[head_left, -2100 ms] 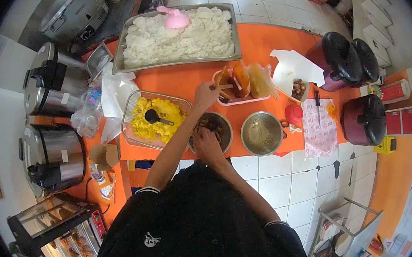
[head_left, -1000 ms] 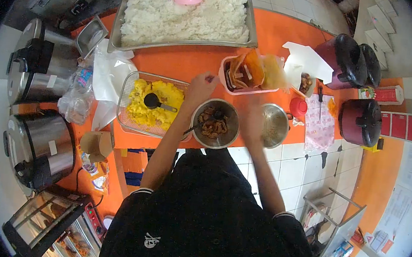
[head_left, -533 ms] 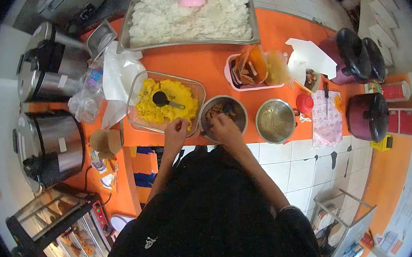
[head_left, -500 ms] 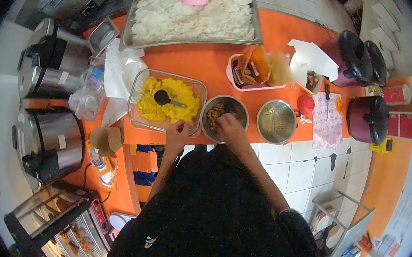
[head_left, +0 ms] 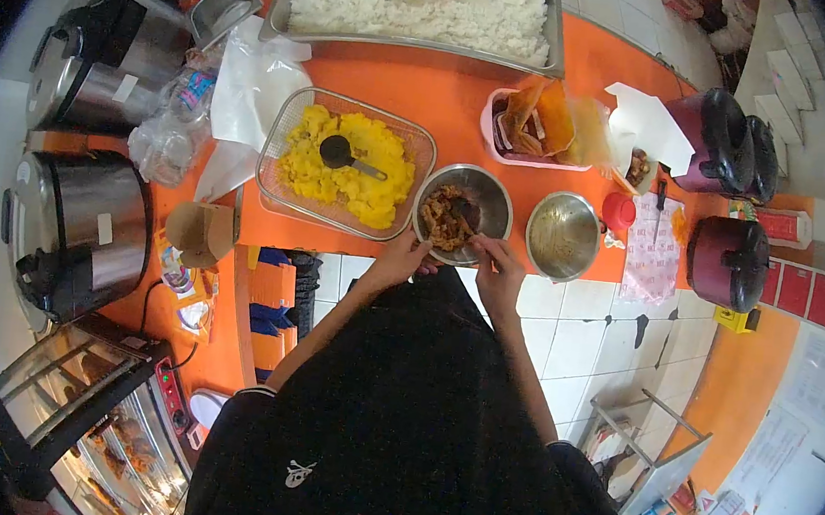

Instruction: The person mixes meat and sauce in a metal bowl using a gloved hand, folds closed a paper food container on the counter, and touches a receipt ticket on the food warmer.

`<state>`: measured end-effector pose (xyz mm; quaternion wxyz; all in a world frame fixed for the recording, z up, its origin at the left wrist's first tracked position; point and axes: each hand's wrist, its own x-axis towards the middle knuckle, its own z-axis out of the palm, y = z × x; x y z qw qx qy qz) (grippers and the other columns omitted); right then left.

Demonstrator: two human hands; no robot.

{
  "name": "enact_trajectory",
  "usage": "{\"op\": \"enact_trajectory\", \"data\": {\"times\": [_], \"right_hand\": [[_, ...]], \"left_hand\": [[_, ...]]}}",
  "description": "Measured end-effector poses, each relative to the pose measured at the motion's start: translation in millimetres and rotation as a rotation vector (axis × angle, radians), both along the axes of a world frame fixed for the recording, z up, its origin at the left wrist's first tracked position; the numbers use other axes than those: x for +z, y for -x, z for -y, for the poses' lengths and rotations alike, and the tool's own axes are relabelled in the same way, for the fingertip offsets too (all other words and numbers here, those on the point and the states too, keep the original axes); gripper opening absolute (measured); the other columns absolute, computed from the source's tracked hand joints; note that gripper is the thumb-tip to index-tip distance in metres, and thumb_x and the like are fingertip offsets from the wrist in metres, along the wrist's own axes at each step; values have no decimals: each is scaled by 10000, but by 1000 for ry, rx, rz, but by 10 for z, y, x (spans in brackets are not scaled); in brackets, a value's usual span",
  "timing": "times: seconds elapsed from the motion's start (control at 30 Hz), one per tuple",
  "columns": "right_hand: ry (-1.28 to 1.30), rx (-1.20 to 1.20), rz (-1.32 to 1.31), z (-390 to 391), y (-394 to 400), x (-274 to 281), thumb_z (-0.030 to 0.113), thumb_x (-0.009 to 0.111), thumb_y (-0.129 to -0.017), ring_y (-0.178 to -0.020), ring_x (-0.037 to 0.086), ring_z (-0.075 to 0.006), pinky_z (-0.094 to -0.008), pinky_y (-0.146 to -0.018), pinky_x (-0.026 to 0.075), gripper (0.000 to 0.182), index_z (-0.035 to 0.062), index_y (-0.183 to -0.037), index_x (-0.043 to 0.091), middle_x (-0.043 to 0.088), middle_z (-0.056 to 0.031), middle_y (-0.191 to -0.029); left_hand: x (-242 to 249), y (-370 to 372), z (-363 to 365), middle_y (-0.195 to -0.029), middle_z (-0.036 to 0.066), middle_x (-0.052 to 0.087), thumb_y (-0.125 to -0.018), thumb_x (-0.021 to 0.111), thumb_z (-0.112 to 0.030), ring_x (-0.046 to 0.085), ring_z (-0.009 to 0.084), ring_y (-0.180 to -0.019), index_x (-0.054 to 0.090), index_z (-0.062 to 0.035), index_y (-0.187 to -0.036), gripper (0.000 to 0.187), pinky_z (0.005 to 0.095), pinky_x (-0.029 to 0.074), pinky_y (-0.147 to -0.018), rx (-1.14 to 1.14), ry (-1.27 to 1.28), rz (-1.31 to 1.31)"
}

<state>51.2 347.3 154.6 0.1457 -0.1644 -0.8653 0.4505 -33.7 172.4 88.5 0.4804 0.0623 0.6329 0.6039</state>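
Note:
A metal bowl [head_left: 505, 214] at the counter's front edge holds chopped brown food [head_left: 444, 226]. My left hand [head_left: 399, 259] is closed at the bowl's near left rim, thumb and fingers pinching its edge. At the near right rim, my right hand [head_left: 500, 270] is closed in a pinch on what looks like a dark spoon-like utensil [head_left: 465, 210] dipping into the food; its handle is mostly hidden by the fingers. Left of the bowl, a mesh basket [head_left: 283, 103] holds yellow food [head_left: 378, 199] with a black scoop [head_left: 337, 152] on top. A second metal bowl [head_left: 562, 238] stands to the right.
A large tray [head_left: 414, 54] of white rice lies at the back. Behind the bowls is a pink basket [head_left: 490, 145] with packets, beside an open white box [head_left: 653, 122]. Rice cookers [head_left: 83, 233] line the left. A red-lidded container [head_left: 618, 212] and a knife [head_left: 659, 208] lie right.
My right hand has come out of the bowl's inside to its near right rim. My left hand has moved from the mesh basket's edge to the bowl. The camera view has shifted.

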Motion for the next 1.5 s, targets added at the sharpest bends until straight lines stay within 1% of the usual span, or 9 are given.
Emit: {"op": "enact_trajectory", "data": {"times": [0.2,0.33,0.53,0.7,0.8,0.97,1.1,1.4,1.5], "right_hand": [[-84,202,9,191,-209,141,-69,676,-778,-850,674,-261,-310,-728,540,228,13,-991,667,661,-147,-950],[-124,310,30,45,-170,-118,-67,649,-733,-954,636,-360,-369,-810,533,456,79,-1162,611,613,-181,-1097],[-184,-117,-73,-26,-125,91,-85,630,-783,-874,672,-240,-309,-759,533,267,61,-998,695,671,-131,-959],[268,-371,-199,-77,-73,-335,-1,623,-875,-829,638,-166,-279,-756,515,102,-46,-950,674,677,-134,-927],[354,-310,-186,42,-2,-494,6,620,-880,-861,639,-168,-286,-771,514,100,-48,-946,670,679,-132,-940],[-158,-89,-60,347,-129,190,-58,654,-810,-830,672,-224,-297,-727,527,118,-14,-917,677,679,-122,-911],[-259,12,2,372,-266,-105,-61,655,-803,-834,669,-266,-314,-727,526,160,2,-948,678,663,-142,-903],[-200,-265,-125,57,-96,44,-66,625,-834,-828,668,-195,-297,-737,520,173,17,-972,690,691,-120,-891],[46,-350,-70,-65,-25,-303,-57,629,-838,-840,669,-193,-287,-744,520,149,11,-958,687,692,-118,-901]], "left_hand": [[-103,-24,20,-936,136,641,-1020,377,-178,663,198,-755,413,-1,-1217,266,326,566,-663,68,-93,117],[-28,22,30,-945,142,637,-1023,374,-179,662,201,-761,415,4,-1218,270,332,571,-676,35,-87,91],[31,77,24,-953,167,630,-1026,331,-158,677,203,-785,368,35,-1237,288,314,561,-685,3,-88,61],[0,103,16,-952,168,619,-1028,327,-169,680,203,-777,387,42,-1192,274,324,561,-693,-42,-31,-24],[-54,119,5,-941,166,613,-1028,326,-181,682,207,-788,405,44,-1132,260,325,560,-686,-68,-30,-37],[-37,106,42,-937,160,621,-1028,317,-180,682,207,-784,405,43,-1136,262,325,559,-668,-26,-95,4],[-48,140,19,-943,166,623,-1026,313,-171,678,210,-760,398,37,-1148,256,322,557,-659,-75,-81,-7],[-24,116,41,-835,157,646,-1018,334,-144,667,215,-680,411,16,-1150,222,322,555,-612,-20,-65,-21],[-24,112,26,-860,146,622,-1027,305,-180,658,202,-718,403,35,-1129,257,327,547,-640,-62,-65,-30]]}}
